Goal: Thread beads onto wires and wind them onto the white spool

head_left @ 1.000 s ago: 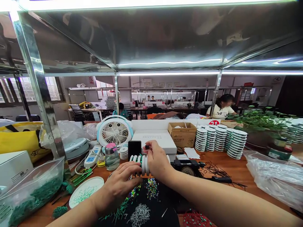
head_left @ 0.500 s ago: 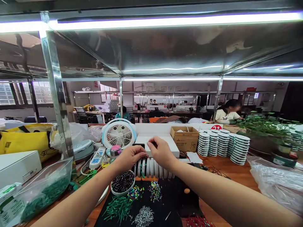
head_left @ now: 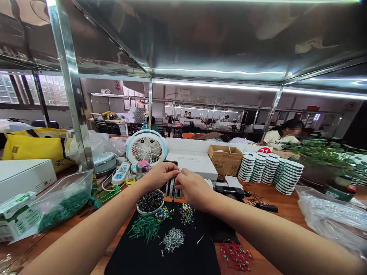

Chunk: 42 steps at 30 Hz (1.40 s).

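My left hand and my right hand meet above a row of white spools wound with green line. Both are closed, thumb and fingers pinched together at the fingertips. Whatever is between them is too small to make out. My right hand hides most of the row. Nearer on the black mat lie green tube-like pieces, multicoloured beads and small silvery metal pieces. A white dish of dark pieces stands by my left wrist.
A fan, white box and cardboard box stand behind. Stacked spools and a plastic bag are right; red strands lie in front. A metal post rises left. Another person sits beyond.
The head view has tipped downward. My right hand has come down and left to meet my left hand at the fingertips, and now covers more of the spools.
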Each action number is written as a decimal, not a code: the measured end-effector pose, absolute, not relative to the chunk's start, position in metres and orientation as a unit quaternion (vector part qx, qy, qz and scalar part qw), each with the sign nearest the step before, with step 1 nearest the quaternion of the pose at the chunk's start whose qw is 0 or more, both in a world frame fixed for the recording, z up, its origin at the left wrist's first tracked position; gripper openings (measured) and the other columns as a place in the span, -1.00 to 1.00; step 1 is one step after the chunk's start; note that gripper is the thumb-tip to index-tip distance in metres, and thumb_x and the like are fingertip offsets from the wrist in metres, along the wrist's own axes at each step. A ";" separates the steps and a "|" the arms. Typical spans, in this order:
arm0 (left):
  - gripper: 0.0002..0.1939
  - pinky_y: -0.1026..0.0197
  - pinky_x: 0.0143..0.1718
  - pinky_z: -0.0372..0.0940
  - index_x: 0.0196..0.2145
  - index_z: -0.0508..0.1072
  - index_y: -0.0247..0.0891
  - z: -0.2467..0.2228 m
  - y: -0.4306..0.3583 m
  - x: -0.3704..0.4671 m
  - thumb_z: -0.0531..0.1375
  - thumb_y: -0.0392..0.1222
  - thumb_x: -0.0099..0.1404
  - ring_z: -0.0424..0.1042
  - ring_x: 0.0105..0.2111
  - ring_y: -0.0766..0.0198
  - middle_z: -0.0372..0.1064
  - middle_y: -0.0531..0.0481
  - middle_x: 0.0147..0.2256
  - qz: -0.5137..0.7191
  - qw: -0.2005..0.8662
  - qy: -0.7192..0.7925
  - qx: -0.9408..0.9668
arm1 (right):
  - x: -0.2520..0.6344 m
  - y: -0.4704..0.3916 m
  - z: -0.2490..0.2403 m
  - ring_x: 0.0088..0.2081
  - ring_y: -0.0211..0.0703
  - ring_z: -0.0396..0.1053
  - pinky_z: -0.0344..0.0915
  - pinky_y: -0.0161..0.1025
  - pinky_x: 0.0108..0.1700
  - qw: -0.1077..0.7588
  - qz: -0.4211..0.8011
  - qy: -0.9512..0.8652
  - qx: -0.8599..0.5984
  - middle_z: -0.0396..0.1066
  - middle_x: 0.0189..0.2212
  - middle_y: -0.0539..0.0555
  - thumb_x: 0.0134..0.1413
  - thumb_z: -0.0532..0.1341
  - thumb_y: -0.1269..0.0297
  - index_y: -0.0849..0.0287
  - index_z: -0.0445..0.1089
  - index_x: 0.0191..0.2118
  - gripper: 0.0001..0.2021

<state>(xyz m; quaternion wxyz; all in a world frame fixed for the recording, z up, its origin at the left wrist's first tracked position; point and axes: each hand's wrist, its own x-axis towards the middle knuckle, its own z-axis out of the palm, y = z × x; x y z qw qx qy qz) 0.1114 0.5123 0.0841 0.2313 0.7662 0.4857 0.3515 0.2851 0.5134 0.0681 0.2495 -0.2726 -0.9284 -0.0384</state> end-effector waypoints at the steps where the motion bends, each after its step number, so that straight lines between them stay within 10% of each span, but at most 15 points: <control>1: -0.75 0.25 -0.38 0.21 -0.41 0.46 -0.27 0.083 0.513 0.111 0.08 -0.07 0.18 0.30 -0.45 0.29 0.38 0.07 -0.48 0.352 0.233 0.484 0.766 | 0.285 0.514 0.068 -0.32 -0.15 0.22 0.16 -0.23 -0.30 0.242 -0.053 -0.932 -0.263 0.27 -0.33 0.12 0.11 0.08 0.46 0.24 0.29 -0.29 -0.93; 42: -0.75 0.29 -0.43 0.26 -0.33 0.50 -0.21 0.079 0.521 0.105 0.07 -0.07 0.19 0.36 -0.42 0.22 0.45 0.07 -0.46 0.363 0.246 0.470 0.766 | 0.275 0.502 0.085 -0.34 -0.15 0.30 0.26 -0.28 -0.37 0.250 -0.106 -0.919 -0.285 0.31 -0.32 0.09 0.05 0.13 0.34 0.22 0.23 -0.28 -0.90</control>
